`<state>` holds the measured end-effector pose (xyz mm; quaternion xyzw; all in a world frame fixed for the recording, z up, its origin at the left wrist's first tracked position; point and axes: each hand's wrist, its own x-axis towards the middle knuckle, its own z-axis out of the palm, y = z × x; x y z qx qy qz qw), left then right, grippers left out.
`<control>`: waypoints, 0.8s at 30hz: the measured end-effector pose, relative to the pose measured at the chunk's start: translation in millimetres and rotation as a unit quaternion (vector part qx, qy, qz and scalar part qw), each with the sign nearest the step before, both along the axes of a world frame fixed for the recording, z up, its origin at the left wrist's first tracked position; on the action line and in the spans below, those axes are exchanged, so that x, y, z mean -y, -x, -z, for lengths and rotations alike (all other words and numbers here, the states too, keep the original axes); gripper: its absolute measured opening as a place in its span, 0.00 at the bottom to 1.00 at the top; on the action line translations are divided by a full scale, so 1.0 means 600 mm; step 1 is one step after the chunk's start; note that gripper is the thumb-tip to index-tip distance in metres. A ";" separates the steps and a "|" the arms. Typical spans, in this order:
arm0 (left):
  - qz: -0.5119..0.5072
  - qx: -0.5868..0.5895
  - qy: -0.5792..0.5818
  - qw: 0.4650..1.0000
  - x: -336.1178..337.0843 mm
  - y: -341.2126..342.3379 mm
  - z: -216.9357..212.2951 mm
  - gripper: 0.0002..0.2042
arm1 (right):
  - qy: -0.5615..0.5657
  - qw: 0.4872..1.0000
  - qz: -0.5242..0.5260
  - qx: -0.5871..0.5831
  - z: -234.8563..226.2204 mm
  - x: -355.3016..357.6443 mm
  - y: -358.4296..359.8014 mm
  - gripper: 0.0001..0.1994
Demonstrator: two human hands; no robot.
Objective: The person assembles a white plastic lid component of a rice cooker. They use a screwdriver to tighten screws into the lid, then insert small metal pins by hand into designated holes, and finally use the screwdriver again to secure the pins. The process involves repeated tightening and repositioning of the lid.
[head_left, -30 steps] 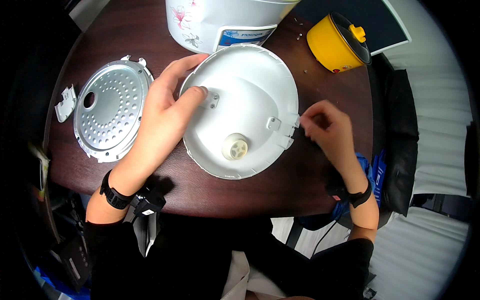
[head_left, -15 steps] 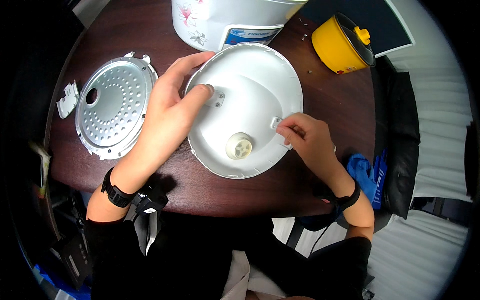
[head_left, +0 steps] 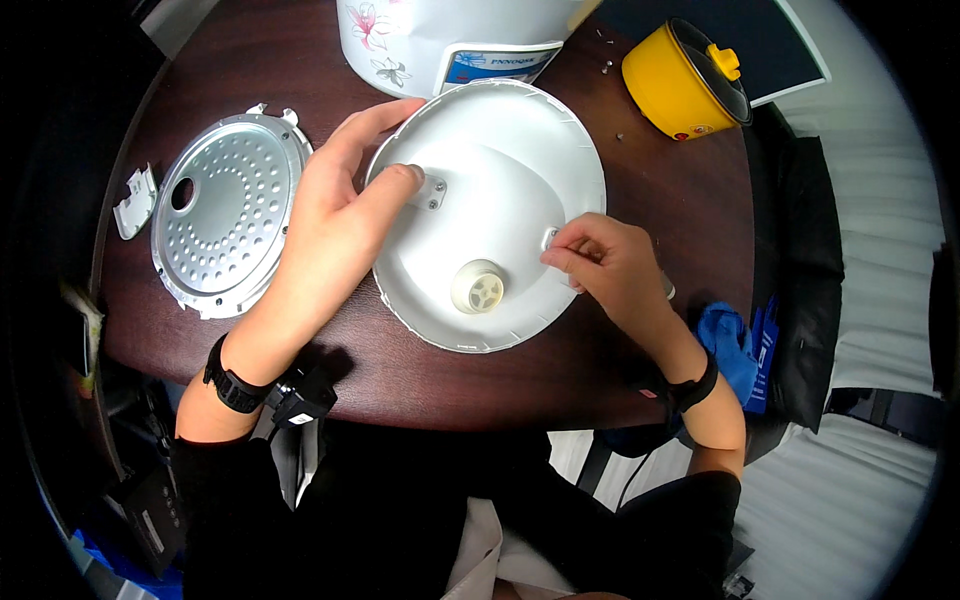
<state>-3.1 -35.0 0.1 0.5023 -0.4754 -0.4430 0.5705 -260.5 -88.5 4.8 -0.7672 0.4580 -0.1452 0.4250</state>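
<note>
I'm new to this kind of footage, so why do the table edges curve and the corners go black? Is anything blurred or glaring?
Head view: a fisheye lens bows the dark wooden table toward the rim and leaves the corners black. The white lid, left hand and right hand look sharp. The perforated metal plate shows mild sheen; shadows are soft.

Lid shell (head_left: 500,190) lies inner side up at centre of worktop (head_left: 660,180), just in front of cooker body (head_left: 450,35) at far edge. Vent cap (head_left: 478,288) sits in shell's near part. Left hand (head_left: 340,215) rests on shell's left rim, thumb on a bracket (head_left: 432,190) inside it. Right hand (head_left: 610,265) at shell's right edge, fingertips on a small tab (head_left: 550,238). Perforated plate (head_left: 228,215) lies left of shell, small clip (head_left: 135,200) further left. Small pot (head_left: 685,80) far right. Cloth (head_left: 730,345) off worktop's right edge.
</note>
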 end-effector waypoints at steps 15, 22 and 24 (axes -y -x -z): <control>-0.005 0.016 0.004 1.000 -0.001 0.002 -0.001 0.22 | 0.023 0.999 0.043 0.008 0.001 -0.008 0.002 0.04; -0.004 0.019 0.011 1.000 0.001 0.001 0.002 0.22 | 0.069 0.996 0.043 0.040 0.025 -0.007 0.018 0.03; -0.004 0.019 0.008 1.000 0.001 0.001 0.001 0.22 | 0.061 0.997 0.036 0.036 0.023 -0.008 0.021 0.03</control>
